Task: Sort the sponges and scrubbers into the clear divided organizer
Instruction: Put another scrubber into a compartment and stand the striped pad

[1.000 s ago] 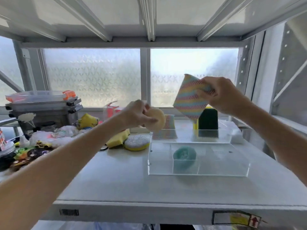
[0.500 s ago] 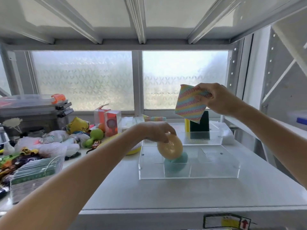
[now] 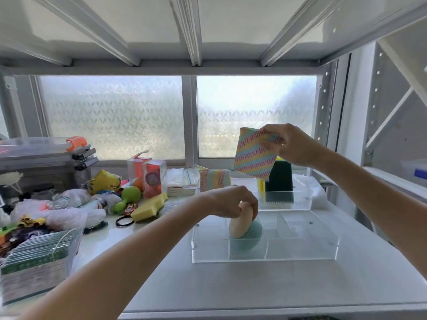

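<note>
At the far left a clutter of bags and toys (image 3: 69, 209) covers the shelf (image 3: 208, 285), with a yellow sponge (image 3: 150, 207) lying at its right edge and a striped pad (image 3: 215, 180) standing further back. The left hand (image 3: 233, 202) grips a cream round sponge (image 3: 239, 224) from above, pressing it on edge into the organizer (image 3: 300, 252), in a front compartment, against a teal scrubber (image 3: 253, 234) already there. Above and to the right, the right hand (image 3: 293, 144) pinches a rainbow cloth (image 3: 254, 157) by its top corner, hanging it over the organizer's back section, where a green pad (image 3: 279, 181) stands upright.
</note>
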Tool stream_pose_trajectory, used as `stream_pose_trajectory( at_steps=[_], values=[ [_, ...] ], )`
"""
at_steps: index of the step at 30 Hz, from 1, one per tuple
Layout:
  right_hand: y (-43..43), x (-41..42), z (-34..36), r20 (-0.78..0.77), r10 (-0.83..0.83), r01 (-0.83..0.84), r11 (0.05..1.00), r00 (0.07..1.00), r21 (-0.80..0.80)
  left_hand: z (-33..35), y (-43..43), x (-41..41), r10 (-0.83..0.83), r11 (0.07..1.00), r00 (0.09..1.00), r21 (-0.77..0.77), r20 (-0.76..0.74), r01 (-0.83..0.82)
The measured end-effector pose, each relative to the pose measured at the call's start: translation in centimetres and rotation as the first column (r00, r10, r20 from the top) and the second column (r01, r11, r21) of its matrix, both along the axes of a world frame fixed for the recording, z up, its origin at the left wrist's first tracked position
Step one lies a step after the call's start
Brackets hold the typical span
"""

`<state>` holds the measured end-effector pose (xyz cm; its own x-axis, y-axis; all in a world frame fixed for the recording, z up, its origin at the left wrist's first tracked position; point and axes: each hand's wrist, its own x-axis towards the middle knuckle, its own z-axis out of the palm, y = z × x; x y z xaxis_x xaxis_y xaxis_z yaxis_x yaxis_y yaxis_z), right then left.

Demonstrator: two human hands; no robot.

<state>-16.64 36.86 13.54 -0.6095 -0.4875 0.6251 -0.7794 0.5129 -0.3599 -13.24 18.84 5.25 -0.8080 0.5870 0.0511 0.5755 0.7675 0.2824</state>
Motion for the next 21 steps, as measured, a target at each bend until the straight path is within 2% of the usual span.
stream_pose_trajectory(
  at_steps=[5,7,10,12,14,16,18,21],
  values=[
    [-1.5,-0.9,-0.3,-0.010,0.032,-0.032,1.000,0.999,-0.001,-0.8,-1.1,-0.5,0.051,0.986,0.998,0.160,-0.019,-0.048],
    [-2.1,-1.4,-0.5,0.006,0.042,-0.042,0.999,0.999,-0.005,-1.5,-1.1,-0.4,0.066,0.976,0.994,0.214,-0.085,-0.047],
    [-2.9,-2.2,-0.8,0.046,0.049,-0.048,0.999,0.998,-0.024,-2.9,-0.9,-0.4,0.105,0.976,0.967,0.212,-0.231,-0.056],
    [-3.5,-2.8,-1.1,0.076,0.055,-0.052,0.998,0.996,-0.038,-3.3,-1.1,-0.3,0.125,0.972,0.954,0.227,-0.273,-0.063],
    [-4.2,-3.3,-1.3,0.116,0.075,-0.071,0.997,0.990,-0.044,-3.2,-1.7,-0.2,0.124,0.964,0.959,0.261,-0.256,-0.055],
    [-4.8,-3.7,-1.4,0.160,0.089,-0.085,0.996,0.983,-0.036,-2.5,-2.5,0.0,0.108,0.963,0.979,0.264,-0.173,-0.060],
    [-5.4,-4.0,-1.5,0.207,0.101,-0.101,0.995,0.973,-0.013,-1.7,-3.1,0.1,0.088,0.976,0.991,0.206,-0.104,-0.065],
    [-6.4,-4.3,-1.4,0.284,0.120,-0.131,0.991,0.951,0.022,-1.0,-3.2,0.1,0.055,0.994,0.991,0.098,-0.121,-0.043]
  ],
)
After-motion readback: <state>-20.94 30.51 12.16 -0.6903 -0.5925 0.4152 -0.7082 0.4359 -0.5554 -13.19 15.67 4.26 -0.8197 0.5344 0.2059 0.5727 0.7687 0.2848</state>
